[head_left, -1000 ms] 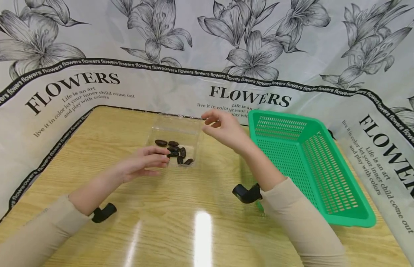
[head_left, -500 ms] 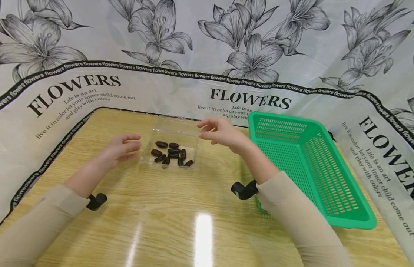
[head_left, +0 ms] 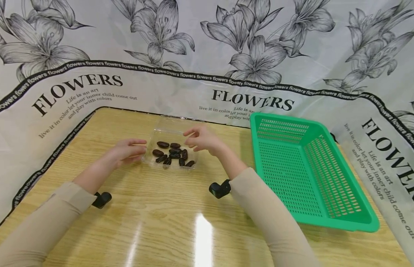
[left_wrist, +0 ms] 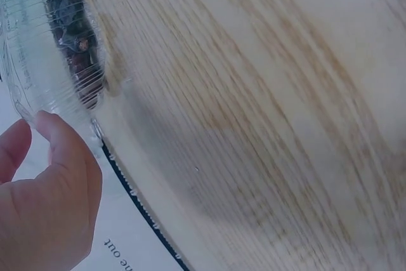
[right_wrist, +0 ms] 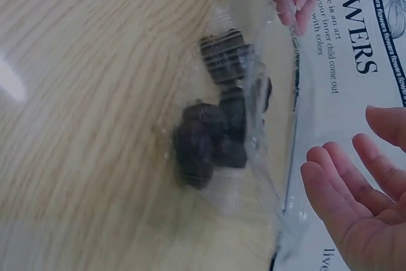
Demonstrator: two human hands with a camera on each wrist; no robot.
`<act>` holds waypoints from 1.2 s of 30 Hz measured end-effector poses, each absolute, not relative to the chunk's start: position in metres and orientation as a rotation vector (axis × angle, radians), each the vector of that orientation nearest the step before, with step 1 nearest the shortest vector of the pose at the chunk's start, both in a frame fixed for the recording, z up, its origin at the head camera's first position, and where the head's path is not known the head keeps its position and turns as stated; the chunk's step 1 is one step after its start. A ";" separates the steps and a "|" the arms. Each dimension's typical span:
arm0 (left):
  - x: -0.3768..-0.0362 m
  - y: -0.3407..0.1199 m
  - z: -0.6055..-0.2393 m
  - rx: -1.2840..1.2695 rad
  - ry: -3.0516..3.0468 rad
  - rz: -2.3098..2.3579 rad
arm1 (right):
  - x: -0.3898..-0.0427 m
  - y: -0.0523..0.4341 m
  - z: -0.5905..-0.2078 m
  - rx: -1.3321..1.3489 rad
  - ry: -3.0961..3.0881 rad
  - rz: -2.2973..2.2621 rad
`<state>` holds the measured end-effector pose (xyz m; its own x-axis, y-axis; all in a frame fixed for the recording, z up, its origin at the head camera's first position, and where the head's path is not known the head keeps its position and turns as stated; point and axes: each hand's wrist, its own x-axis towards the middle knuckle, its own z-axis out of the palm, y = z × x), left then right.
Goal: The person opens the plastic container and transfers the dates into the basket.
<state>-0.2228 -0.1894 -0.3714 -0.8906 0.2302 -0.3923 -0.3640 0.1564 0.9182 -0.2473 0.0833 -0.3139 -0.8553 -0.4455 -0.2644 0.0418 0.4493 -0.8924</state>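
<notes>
Head view: clear tray (head_left: 190, 134) of dates sits between left hand (head_left: 128, 151) and right hand (head_left: 201, 139), fingers relaxed, both touching it.

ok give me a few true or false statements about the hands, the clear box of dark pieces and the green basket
1. The green basket has dark pieces in it. False: nothing shows inside it; the dark pieces lie in the clear box.
2. The left hand is at the box's left side. True: the left wrist view shows a finger against its wall.
3. The right hand grips the basket's rim. False: it is at the box's right edge, apart from the basket.
4. The box stands on the wooden table. True.
5. The basket lies left of the box. False: it lies to the right.
</notes>
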 end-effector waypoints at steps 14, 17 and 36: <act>-0.228 -0.184 -0.371 -0.162 1.946 1.816 | -0.258 0.045 -0.351 -0.301 2.227 -1.401; -0.229 -0.186 -0.371 -0.173 1.934 1.827 | -0.258 0.032 -0.355 -0.344 2.253 -1.372; -0.228 -0.189 -0.370 -0.176 1.897 1.863 | -0.261 -0.020 -0.384 -0.702 2.763 -0.709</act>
